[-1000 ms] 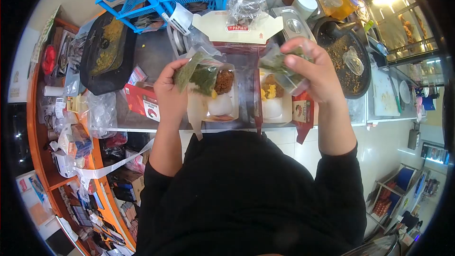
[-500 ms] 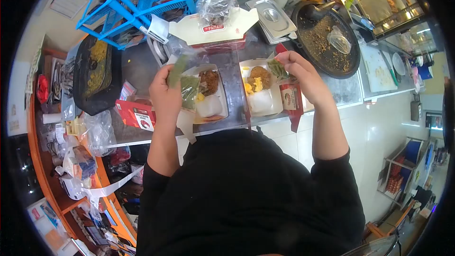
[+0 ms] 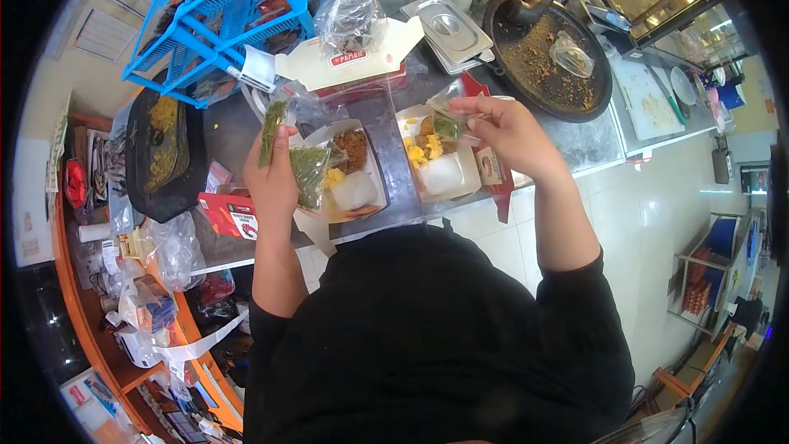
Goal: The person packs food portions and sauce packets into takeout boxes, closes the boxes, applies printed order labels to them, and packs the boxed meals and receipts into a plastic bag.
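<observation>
My left hand (image 3: 271, 183) is closed on clear packets of green leaves (image 3: 310, 171), at the left side of the left food box (image 3: 376, 187). One packet stands up above the fingers. Rice, brown fried food and yellow pieces lie in that box. With fingers pinched, my right hand (image 3: 511, 136) holds another green leaf packet (image 3: 446, 125) over the upper right of the right food box (image 3: 468, 178). This box holds rice (image 3: 441, 174), yellow pieces and brown food.
Behind the boxes is a cream-and-red carton (image 3: 345, 57) with a plastic bag on it. A blue rack (image 3: 238, 29) and black tray (image 3: 168, 156) are left. Metal lids (image 3: 448, 25), a stone mortar plate (image 3: 542, 70) and a cutting board (image 3: 645, 103) are right.
The view has shifted, so the counter items appear lower and further left. My right hand has lowered its packet to the right box. My left hand still holds its packets beside the left box.
</observation>
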### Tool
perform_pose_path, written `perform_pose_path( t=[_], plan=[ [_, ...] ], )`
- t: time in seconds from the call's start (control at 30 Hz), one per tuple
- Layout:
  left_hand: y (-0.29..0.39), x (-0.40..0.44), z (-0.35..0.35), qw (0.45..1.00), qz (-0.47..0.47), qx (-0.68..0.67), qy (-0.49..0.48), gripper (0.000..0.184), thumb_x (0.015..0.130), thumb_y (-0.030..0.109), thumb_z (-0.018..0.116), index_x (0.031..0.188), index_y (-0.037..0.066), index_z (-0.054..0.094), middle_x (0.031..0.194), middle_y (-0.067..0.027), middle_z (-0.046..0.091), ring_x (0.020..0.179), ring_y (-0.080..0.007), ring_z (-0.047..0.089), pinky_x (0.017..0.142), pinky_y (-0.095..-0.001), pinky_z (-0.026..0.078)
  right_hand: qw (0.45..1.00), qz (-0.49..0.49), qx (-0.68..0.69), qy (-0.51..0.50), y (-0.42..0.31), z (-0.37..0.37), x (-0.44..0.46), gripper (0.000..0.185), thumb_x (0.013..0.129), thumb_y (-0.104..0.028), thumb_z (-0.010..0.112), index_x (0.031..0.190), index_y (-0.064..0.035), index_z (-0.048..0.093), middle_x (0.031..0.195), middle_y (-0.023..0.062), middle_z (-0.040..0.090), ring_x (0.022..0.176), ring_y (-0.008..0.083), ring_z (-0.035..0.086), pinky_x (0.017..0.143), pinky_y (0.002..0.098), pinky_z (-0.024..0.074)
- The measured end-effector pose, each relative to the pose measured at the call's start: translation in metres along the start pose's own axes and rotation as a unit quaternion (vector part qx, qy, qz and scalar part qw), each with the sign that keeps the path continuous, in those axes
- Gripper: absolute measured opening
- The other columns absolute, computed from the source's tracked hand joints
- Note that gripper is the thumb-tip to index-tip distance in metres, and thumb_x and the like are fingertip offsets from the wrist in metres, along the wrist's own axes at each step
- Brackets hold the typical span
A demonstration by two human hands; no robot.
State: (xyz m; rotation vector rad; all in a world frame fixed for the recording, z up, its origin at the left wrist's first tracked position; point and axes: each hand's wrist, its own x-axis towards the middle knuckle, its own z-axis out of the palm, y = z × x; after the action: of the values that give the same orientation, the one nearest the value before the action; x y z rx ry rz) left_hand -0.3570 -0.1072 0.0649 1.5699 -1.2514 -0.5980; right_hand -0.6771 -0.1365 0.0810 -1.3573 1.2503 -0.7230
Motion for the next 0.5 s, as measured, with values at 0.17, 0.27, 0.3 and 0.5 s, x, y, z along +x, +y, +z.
perform_pose_path(
  t=[0.17, 0.27, 0.3, 0.5],
  plan=[
    [-0.003, -0.002, -0.001, 1.0, -0.006, 0.008, -0.011, 0.029, 0.099, 0.027, 0.055, 0.094, 0.0, 0.066, 0.088, -0.0048, 0.065, 0.082, -0.0119, 0.053, 0.077, -0.0272, 0.042, 1.0, -0.003, -0.008, -0.007, 0.003, 0.0, 0.001, 0.027, 0.087, -0.002, 0.066, 0.114, 0.0006, 0.066, 0.092, 0.0028, 0.069, 0.081, 0.0083, 0.063, 0.072, 0.024, 0.0522],
    [0.002, -0.004, 0.0, 1.0, 0.027, 0.011, -0.01, 0.03, 0.099, 0.027, 0.055, 0.095, 0.0, 0.066, 0.087, -0.0043, 0.064, 0.082, -0.0117, 0.054, 0.077, -0.0271, 0.042, 1.0, -0.004, -0.016, 0.012, -0.001, 0.004, -0.001, 0.024, 0.086, -0.002, 0.067, 0.11, -0.0003, 0.068, 0.088, 0.0021, 0.07, 0.08, 0.0075, 0.063, 0.07, 0.0236, 0.0521],
    [0.002, -0.005, 0.0, 1.0, 0.029, 0.006, -0.008, 0.03, 0.099, 0.027, 0.055, 0.095, 0.0, 0.066, 0.087, -0.004, 0.064, 0.082, -0.0116, 0.053, 0.077, -0.027, 0.042, 0.999, -0.011, -0.03, 0.026, -0.001, 0.005, -0.002, 0.022, 0.086, -0.002, 0.068, 0.108, -0.0007, 0.069, 0.086, 0.0021, 0.07, 0.079, 0.0072, 0.063, 0.069, 0.0235, 0.0521],
    [0.008, -0.008, 0.002, 1.0, 0.015, 0.006, -0.018, 0.028, 0.099, 0.026, 0.055, 0.095, 0.0, 0.066, 0.086, -0.0038, 0.064, 0.083, -0.0113, 0.054, 0.078, -0.0266, 0.042, 0.963, -0.092, -0.23, 0.11, -0.001, 0.008, -0.004, 0.01, 0.085, -0.003, 0.069, 0.094, -0.0003, 0.072, 0.082, 0.0021, 0.07, 0.073, 0.007, 0.062, 0.065, 0.0241, 0.0509]
  ],
)
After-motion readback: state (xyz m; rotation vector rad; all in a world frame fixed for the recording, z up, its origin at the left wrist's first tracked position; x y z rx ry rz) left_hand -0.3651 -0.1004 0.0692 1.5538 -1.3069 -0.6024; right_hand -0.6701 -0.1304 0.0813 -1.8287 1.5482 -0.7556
